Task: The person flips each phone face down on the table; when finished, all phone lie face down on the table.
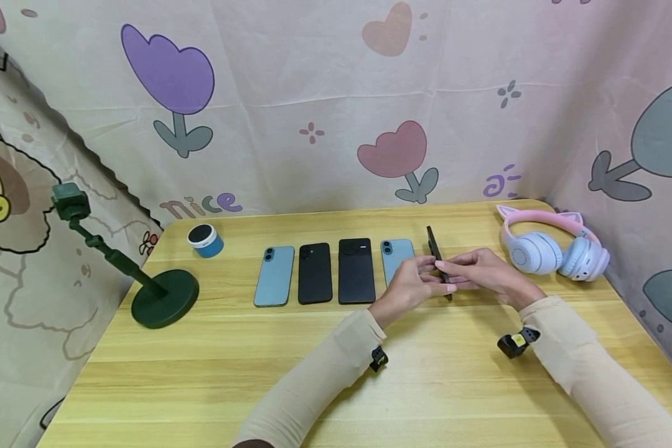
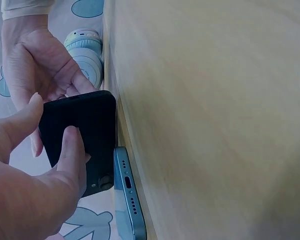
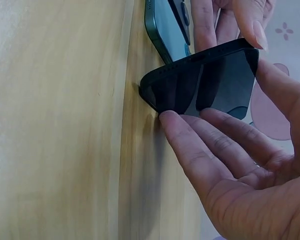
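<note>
I hold a black phone (image 1: 438, 260) on its long edge between both hands, its lower edge resting on the wooden table (image 1: 336, 373) at the right end of the row of phones. My left hand (image 1: 411, 283) pinches it with the thumb on one face and the fingers curled over the other, as the left wrist view shows, and my right hand (image 1: 484, 274) steadies it from the other side, fingers (image 3: 200, 145) stretched along the screen face with the fingertips near the table and the thumb over the top edge. Just beside the phone, under my left fingers, lies a blue phone (image 1: 396, 258) flat with its camera side up; my left hand covers its near end. Further left lie two black phones (image 1: 315, 272) side by side and then another blue phone (image 1: 274, 275), so I count five phones in all, three black and two blue, four of them lying flat. One pair of pink and lilac cat-ear headphones (image 1: 549, 246) sits to the right of my right hand, near the table's corner. One small blue round speaker (image 1: 205, 240) stands at the far left, and one dark green stand (image 1: 145, 280) with a round base is beside it at the table's left edge. Both forearms reach in from the near edge in beige sleeves, wrists angled toward each other.
</note>
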Demonstrator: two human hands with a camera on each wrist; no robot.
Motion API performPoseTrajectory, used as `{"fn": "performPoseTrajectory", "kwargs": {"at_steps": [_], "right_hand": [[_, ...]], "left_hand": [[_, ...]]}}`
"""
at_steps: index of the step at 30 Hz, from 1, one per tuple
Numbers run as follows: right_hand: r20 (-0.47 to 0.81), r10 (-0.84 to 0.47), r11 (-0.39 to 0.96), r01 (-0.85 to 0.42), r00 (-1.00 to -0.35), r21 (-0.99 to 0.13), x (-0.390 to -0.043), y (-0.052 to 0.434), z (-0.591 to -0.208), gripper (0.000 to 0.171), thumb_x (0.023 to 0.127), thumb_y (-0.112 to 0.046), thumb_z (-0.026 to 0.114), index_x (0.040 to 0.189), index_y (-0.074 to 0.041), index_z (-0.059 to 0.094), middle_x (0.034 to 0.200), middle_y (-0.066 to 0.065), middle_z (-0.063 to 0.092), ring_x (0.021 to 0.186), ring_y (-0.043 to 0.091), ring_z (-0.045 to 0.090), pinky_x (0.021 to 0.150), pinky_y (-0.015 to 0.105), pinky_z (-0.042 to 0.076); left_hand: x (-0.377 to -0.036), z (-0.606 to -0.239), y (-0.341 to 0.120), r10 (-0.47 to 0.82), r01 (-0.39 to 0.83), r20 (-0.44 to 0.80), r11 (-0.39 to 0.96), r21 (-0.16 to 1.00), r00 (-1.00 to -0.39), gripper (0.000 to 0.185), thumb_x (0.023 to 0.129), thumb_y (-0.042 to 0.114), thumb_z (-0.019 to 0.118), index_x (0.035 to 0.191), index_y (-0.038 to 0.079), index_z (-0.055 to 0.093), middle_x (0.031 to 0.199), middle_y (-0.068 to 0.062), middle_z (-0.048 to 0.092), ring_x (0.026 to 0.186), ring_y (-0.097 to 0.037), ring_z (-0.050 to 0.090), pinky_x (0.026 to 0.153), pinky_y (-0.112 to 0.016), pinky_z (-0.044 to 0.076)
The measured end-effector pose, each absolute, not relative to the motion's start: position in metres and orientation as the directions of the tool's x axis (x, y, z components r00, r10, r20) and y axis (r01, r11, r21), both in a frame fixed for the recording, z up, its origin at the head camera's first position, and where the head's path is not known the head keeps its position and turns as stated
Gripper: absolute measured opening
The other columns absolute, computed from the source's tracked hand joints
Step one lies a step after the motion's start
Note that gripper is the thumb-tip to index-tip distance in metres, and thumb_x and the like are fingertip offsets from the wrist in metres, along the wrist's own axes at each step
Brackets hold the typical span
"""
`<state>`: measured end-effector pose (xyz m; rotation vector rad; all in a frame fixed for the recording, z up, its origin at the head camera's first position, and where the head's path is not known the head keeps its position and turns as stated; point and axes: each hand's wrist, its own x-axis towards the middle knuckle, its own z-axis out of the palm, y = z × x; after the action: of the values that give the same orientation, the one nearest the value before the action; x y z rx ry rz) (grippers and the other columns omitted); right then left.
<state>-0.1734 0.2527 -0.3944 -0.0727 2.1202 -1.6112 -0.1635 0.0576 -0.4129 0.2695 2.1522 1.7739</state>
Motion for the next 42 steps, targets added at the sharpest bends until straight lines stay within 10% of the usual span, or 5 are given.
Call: {"fn": "performPoseTrajectory", "kwargs": {"at_steps": [24, 42], "right_hand": [[-0.306, -0.271, 0.236, 0.245, -0.913, -0.940, -0.167, 0.266, -0.388, 0.055, 0.101, -0.020, 0.064, 0.136, 0.020, 0.050, 0.121, 0.024, 0.068, 0.096, 0.018, 0.072, 0.084, 0.034, 0.058], [-0.363, -0.173, 0.196, 0.329, -0.916, -0.924, -0.169, 0.282, -0.401, 0.048, 0.098, -0.014, 0.068, 0.132, 0.018, 0.055, 0.095, 0.000, 0.075, 0.080, 0.011, 0.071, 0.077, 0.029, 0.059]], "left_hand": [[-0.159, -0.417, 0.066, 0.473, 0.176, -0.068, 0.452, 0.875, -0.878, 0.066, 0.086, 0.027, 0.084, 0.143, 0.006, 0.058, 0.141, -0.006, 0.060, 0.121, -0.015, 0.062, 0.096, -0.023, 0.050], [-0.154, -0.414, 0.072, 0.509, 0.241, -0.155, 0.627, 0.741, -0.847, 0.078, 0.088, 0.039, 0.080, 0.151, 0.007, 0.047, 0.163, -0.004, 0.032, 0.147, -0.016, 0.034, 0.116, -0.030, 0.033]]}}
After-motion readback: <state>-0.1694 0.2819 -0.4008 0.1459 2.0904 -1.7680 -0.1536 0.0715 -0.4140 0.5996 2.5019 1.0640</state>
